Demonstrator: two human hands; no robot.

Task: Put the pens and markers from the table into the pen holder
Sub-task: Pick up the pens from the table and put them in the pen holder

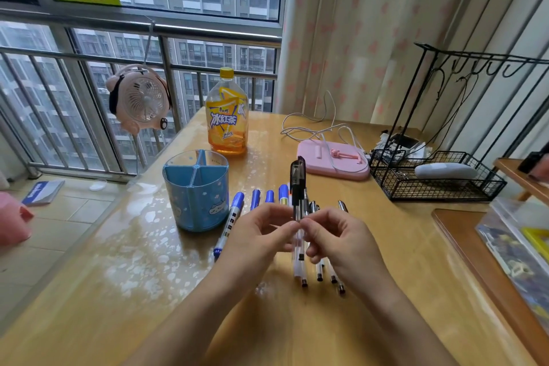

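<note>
While we hold the black-capped pen (298, 187) upright between both sets of fingertips, cap end up, the step is to carry it over to the pen holder (196, 190) and drop it in. Our left hand (261, 235) is closed in a pinch on the clear barrel, and our right hand (335, 239) pinches the same barrel from the other side, so the pen is lifted off the bench (148, 291).

The blue holder stands toward the bench's left edge, near the row of markers (255, 199); its compartments look empty from here. To do this well, we judge it best to let one hand release, keep the pen near vertical, and bring it over a compartment rather than the divider before letting go, low enough that it does not bounce or tip the holder.

Several blue markers and clear pens (319, 272) lie in a row under our hands, so most of the task remains. We should lift clear of them to avoid scattering the row.
</note>
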